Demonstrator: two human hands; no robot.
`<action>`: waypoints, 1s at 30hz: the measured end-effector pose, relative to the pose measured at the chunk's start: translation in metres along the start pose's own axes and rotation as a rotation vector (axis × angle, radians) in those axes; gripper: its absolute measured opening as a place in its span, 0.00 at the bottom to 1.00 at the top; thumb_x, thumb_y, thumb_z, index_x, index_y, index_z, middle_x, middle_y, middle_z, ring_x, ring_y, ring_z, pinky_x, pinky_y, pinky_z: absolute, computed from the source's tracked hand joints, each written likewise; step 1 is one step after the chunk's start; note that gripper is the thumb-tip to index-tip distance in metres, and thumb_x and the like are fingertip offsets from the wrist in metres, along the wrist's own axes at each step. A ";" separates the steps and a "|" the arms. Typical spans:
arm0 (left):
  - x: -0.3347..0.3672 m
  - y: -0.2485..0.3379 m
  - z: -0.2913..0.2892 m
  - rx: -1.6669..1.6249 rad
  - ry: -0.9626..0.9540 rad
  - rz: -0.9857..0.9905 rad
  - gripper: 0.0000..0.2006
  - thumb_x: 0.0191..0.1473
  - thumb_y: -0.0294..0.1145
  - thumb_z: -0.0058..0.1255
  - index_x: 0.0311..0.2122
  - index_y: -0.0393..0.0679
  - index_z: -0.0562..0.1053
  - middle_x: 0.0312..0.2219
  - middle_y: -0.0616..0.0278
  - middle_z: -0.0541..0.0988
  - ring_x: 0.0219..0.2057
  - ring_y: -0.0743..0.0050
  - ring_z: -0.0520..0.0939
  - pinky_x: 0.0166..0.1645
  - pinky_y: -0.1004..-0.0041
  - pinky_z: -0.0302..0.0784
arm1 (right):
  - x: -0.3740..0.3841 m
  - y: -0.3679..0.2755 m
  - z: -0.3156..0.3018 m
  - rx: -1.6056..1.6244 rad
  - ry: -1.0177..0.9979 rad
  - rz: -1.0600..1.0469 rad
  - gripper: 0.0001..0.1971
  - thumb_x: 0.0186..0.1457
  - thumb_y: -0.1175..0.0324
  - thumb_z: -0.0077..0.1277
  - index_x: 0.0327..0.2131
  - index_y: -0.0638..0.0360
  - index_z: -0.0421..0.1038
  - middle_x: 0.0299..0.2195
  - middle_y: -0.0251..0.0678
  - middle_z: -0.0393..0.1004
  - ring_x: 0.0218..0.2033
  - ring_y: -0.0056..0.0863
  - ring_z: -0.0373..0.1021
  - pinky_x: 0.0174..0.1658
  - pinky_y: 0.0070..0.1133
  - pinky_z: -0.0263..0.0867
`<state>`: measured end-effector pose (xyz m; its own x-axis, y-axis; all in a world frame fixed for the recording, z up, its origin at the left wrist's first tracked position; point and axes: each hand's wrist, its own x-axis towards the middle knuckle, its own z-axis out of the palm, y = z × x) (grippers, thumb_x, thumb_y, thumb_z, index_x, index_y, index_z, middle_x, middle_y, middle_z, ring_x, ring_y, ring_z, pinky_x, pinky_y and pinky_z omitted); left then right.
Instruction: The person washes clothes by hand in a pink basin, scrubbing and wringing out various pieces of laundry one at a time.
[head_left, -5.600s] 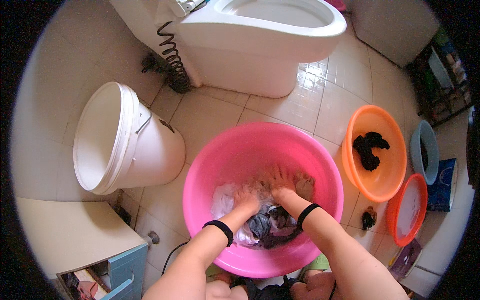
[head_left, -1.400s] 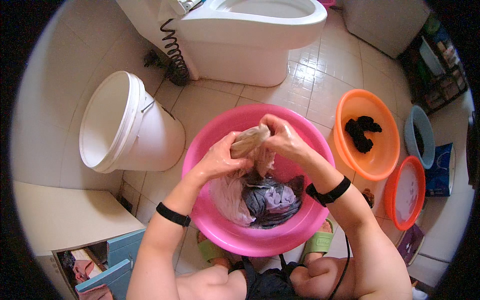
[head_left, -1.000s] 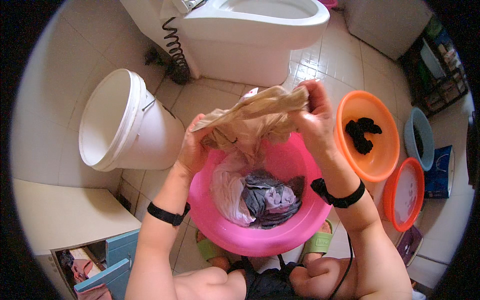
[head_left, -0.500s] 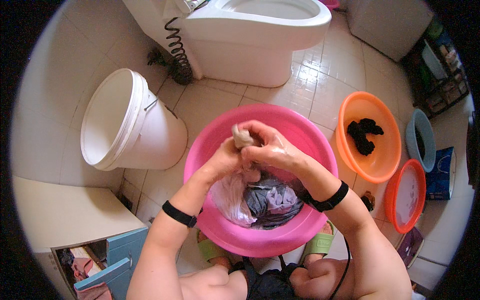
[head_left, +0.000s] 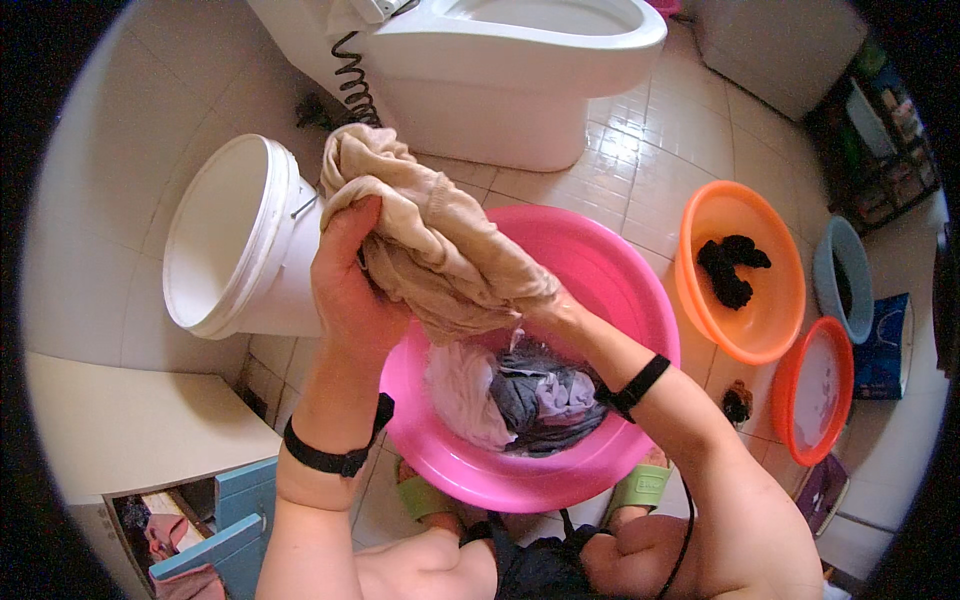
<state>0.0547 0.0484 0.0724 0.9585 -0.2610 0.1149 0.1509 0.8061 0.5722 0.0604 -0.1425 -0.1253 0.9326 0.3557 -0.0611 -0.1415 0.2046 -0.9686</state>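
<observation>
Two hands, one beige cloth (head_left: 430, 225), bunched and held up above the back-left part of the pink basin's rim. Left hand (head_left: 352, 285): grip clamped on the cloth, thumb across the front, fingers tucked behind. Right hand (head_left: 556, 312): mostly hidden by the cloth at its lower right end, so can't tell whether that grip is apart or together (only the wrist side shows clearly). Black band (head_left: 330, 455) on the left forearm, another (head_left: 640, 385) on the right. Below, pink basin (head_left: 605, 270) on the tiled floor, with a heap of wet clothes (head_left: 550, 395) inside: white at left, dark grey in the middle, a lilac piece on top. Green slippers (head_left: 640, 487) on both feet, by the basin's near edge. Left side: cabinet (head_left: 140, 420) with pale top and blue drawer fronts, pinkish fabric in the opening; white bucket (head_left: 285, 285) beyond it, partly behind the left hand. Right side: small brown clump (head_left: 738, 400) on the floor, red basin (head_left: 783, 400) with pale cloudy contents, orange basin (head_left: 745, 205) with a black bundle (head_left: 730, 280) in it, light-blue basin (head_left: 835, 240) next over. Farther back: white toilet (head_left: 520, 110), dark coiled hose (head_left: 350, 75) beside it, dark rack (head_left: 890, 180) at far right.
</observation>
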 end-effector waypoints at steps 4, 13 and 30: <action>-0.003 0.011 -0.046 0.750 0.278 -0.110 0.10 0.49 0.25 0.48 0.39 0.38 0.72 0.35 0.61 0.77 0.35 0.75 0.78 0.43 0.74 0.74 | -0.018 -0.070 0.026 0.188 0.410 -0.061 0.12 0.55 0.69 0.47 0.42 0.63 0.66 0.35 0.37 0.73 0.37 0.25 0.70 0.41 0.23 0.68; -0.012 -0.112 -0.196 1.883 0.089 -0.703 0.37 0.41 0.40 0.57 0.57 0.41 0.59 0.50 0.38 0.67 0.54 0.38 0.66 0.59 0.57 0.61 | -0.024 0.017 0.004 -0.964 0.477 0.018 0.22 0.55 0.62 0.45 0.54 0.54 0.59 0.44 0.56 0.67 0.45 0.53 0.66 0.47 0.38 0.64; -0.051 -0.237 -0.253 2.133 0.051 -0.463 0.31 0.55 0.54 0.34 0.64 0.63 0.49 0.65 0.51 0.35 0.65 0.42 0.31 0.60 0.37 0.23 | -0.038 0.112 -0.007 -0.807 -0.335 0.946 0.30 0.56 0.50 0.36 0.57 0.59 0.58 0.59 0.56 0.53 0.60 0.52 0.51 0.63 0.38 0.43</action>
<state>0.0311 0.0050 -0.2740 0.9525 -0.1699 -0.2527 -0.0776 -0.9380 0.3380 0.0114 -0.1394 -0.2336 0.4356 0.2935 -0.8510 -0.3492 -0.8162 -0.4603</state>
